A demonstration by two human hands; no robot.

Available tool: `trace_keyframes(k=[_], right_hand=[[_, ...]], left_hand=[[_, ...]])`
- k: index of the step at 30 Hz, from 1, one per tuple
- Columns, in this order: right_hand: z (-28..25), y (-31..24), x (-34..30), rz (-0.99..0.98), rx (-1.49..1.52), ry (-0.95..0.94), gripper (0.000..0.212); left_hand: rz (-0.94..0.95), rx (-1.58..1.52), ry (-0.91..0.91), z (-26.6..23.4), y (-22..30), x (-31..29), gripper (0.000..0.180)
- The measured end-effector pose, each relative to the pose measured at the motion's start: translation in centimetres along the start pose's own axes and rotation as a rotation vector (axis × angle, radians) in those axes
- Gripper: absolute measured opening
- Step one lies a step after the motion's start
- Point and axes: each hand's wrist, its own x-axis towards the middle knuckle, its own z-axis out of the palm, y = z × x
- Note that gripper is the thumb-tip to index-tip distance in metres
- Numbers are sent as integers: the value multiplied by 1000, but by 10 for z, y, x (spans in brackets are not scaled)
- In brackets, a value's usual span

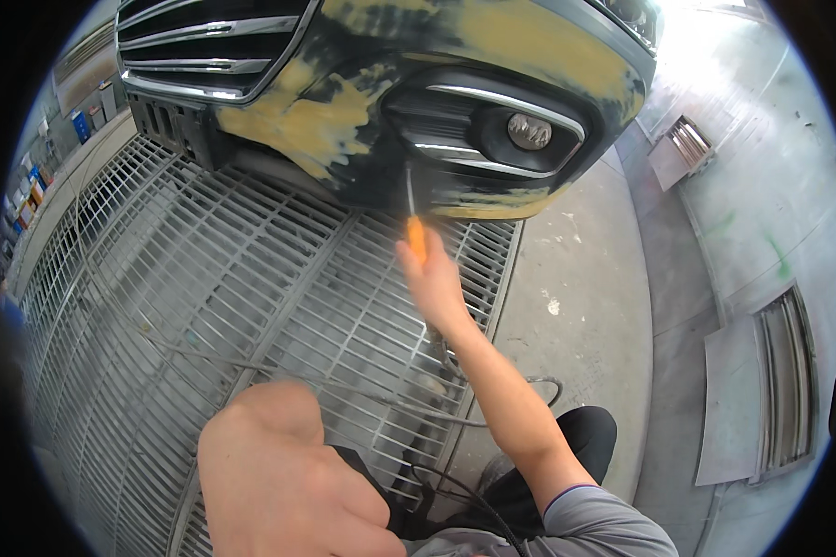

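My right hand (pixel 431 278) is closed around the orange handle of a screwdriver-like tool (pixel 416 238). Its thin metal shaft points up and away, with its blurred tip at the dark lower part of a car's front bumper (pixel 372 176). Whether the tip touches the bumper cannot be made out. Yellowish filler patches cover much of the bumper around a chrome-trimmed fog light (pixel 529 132). Large and close at the lower left, my left hand (pixel 293 469) is curled with its back showing. Anything within its fingers is hidden.
Beneath the car's front lies a metal floor grating (pixel 251 269), crossed by a hose (pixel 344 390). Concrete floor (pixel 567 297) borders it on the right, below a pale wall with a louvred vent (pixel 790 381). The chrome grille (pixel 209 42) is at upper left. Several small containers (pixel 30 200) stand far left.
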Motion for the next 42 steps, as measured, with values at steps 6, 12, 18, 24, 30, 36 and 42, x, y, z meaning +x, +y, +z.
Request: trace_keyframes(k=[6,12,18,24,30,36,42], right_hand=[[0,-46,2,-34,72,-25,59],[-6,-81,-13,68,23,-114,63],[-28,-84,-1,262,215,217,58],[-29,-79,-1,204,169,202,56],[-35,-96,-15,310,21,33,61],[-56,-49,-6,295,112,327,58],[-92,11,14,313,202,522,42]], left_hand=[[-398,427,183,-31,-8,3,13],[-330,1294,171,-198,-91,83,31],[-292,1653,-386,-316,-172,137,49],[-278,1754,-362,-317,-188,126,44],[-234,1805,-377,-321,-189,115,43],[-243,1821,-373,-321,-190,118,43],[-286,1845,-364,-316,-190,120,42]])
